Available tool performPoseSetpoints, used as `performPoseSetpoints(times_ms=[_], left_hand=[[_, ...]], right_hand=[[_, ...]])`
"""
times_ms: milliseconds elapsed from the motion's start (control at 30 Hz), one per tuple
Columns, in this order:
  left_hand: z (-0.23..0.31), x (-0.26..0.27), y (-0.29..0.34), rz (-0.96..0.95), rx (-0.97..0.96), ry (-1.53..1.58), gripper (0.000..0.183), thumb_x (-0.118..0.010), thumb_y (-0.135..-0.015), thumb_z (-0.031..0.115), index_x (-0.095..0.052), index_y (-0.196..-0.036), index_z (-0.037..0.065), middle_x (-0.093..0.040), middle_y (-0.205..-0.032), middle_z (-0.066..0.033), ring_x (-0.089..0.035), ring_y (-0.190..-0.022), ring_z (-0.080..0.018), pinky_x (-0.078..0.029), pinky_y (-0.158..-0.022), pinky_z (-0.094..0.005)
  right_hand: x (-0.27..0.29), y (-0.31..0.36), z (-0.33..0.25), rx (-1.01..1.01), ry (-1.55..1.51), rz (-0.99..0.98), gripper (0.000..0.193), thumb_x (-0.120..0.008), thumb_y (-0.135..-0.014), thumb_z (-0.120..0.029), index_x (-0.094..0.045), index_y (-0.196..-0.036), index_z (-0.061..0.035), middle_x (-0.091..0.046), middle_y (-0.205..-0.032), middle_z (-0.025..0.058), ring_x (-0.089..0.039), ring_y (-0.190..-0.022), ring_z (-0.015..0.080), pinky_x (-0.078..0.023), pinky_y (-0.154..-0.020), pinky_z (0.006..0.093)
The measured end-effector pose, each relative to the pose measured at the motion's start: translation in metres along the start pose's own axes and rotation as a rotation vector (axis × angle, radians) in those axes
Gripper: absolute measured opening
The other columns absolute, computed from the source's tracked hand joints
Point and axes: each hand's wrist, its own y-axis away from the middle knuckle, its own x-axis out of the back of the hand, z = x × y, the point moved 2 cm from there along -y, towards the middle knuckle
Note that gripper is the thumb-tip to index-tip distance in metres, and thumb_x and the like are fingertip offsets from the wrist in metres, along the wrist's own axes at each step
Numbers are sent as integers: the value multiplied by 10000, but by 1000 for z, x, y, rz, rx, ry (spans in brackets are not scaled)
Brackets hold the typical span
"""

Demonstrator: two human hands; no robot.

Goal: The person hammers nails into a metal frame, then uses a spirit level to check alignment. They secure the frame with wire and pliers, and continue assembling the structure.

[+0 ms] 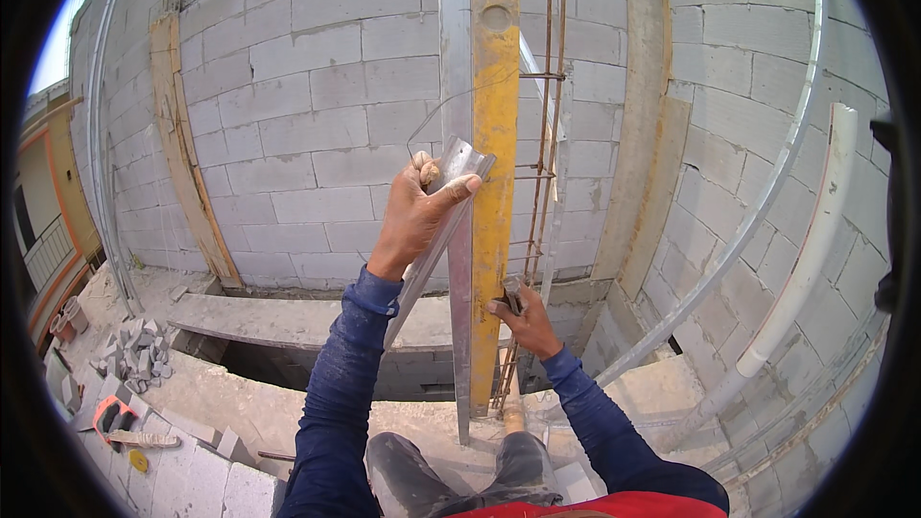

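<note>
A long yellow spirit level (493, 125), scuffed with grey, stands upright in front of me alongside a tall metal profile (456, 58). My left hand (422, 211) is closed round the upper end of a slanted galvanized metal channel (418, 283), its thumb across the channel's face, close to the level. A thin wire (427, 122) curves up from beside the fingers. Lower down, my right hand (531, 324) is closed on a short dull metal piece (515, 294) by the level's right edge; its kind is unclear. Behind the level rises a rusty rebar cage (543, 144).
Grey block walls (317, 115) enclose the far side and right. A concrete ledge (288, 321) borders a dark opening (278, 364). At left lie broken block pieces (132, 355) and an orange-and-black handled saw (113, 415). A white pipe (801, 249) and a bent metal strip (758, 230) lean at right.
</note>
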Motion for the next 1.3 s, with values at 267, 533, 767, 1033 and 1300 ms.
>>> performPoseSetpoints(times_ms=[267,533,767,1033,1300], left_hand=[[-1,2,0,-9,-15,-3,486,-881,-885,391,-572,-1008,37,-604,-828,-25,-577,-718,-62,-482,-599,-192],[-3,1,-1,-7,-15,39,487,-884,-885,382,-574,-1021,33,-609,-842,-25,-584,-734,-63,-487,-609,-194],[0,-1,1,-2,-3,52,493,-885,-883,392,-581,-1038,36,-617,-852,-23,-594,-741,-61,-501,-625,-197],[0,-1,1,23,-15,46,434,-886,-884,372,-558,-966,99,-581,-798,23,-566,-666,-31,-492,-571,-174],[-5,0,1,15,6,44,432,-872,-899,362,-597,-1045,62,-629,-840,1,-605,-699,-40,-502,-586,-177]], right_hand=[[1,0,2,-18,17,-14,292,-755,-987,-177,-663,-1209,-10,-543,-768,-33,-440,-677,77,-379,-613,286],[1,0,1,-27,6,-9,304,-761,-983,-180,-660,-1211,-6,-554,-772,-31,-453,-684,80,-386,-615,290],[1,-1,0,-7,31,-16,317,-765,-981,-178,-656,-1220,0,-575,-786,-24,-466,-689,82,-401,-625,285],[3,0,4,-45,49,-35,318,-755,-990,-175,-654,-1235,1,-599,-884,7,-515,-785,102,-437,-701,296],[6,0,10,-118,83,-83,328,-727,-1006,-126,-631,-1290,8,-730,-1124,77,-674,-1006,141,-551,-896,312]])
